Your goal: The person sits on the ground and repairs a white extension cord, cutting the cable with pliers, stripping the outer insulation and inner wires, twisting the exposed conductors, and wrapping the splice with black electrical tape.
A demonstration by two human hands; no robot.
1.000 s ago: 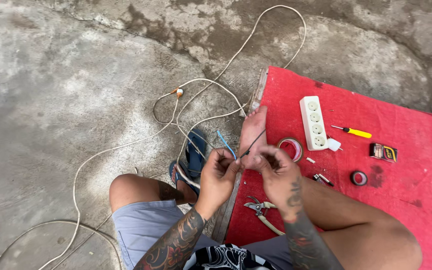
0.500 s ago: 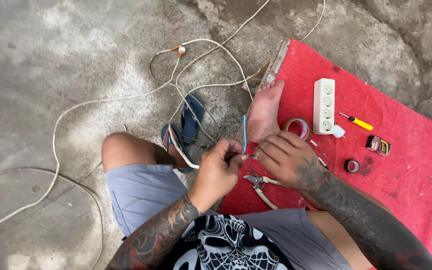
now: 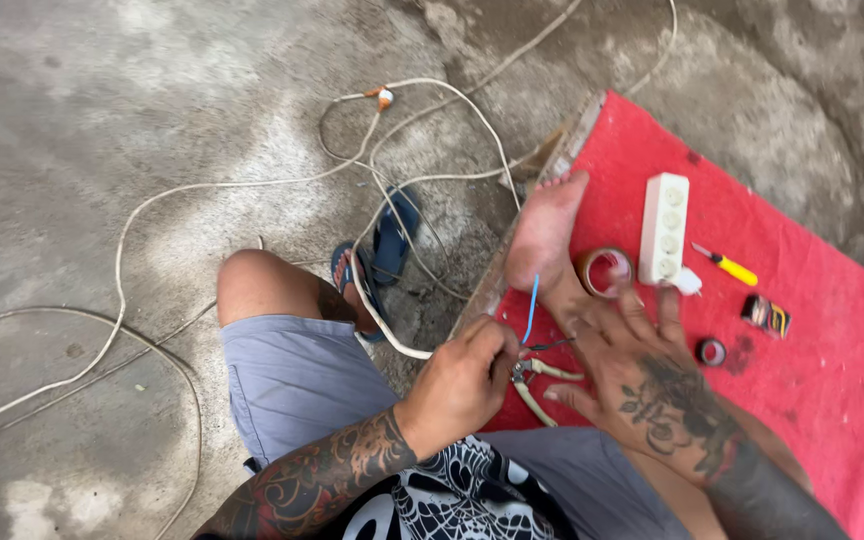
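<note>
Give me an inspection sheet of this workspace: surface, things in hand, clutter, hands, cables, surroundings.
Surface: red mat on a concrete floor.
Job's things: blue wire pinched in the left hand.
Clutter: white power strip, yellow screwdriver, tape roll, pliers.
Hands: right hand open, fingers spread over the mat.
Cables: white cable looping over the floor.
Surroundings: blue sandal, bare foot.

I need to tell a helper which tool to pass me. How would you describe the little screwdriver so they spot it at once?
Find the red mat on the concrete. On it lies a white power strip; just to its right is the screwdriver. Its yellow handle sets it apart from the tape rolls nearby.
</note>
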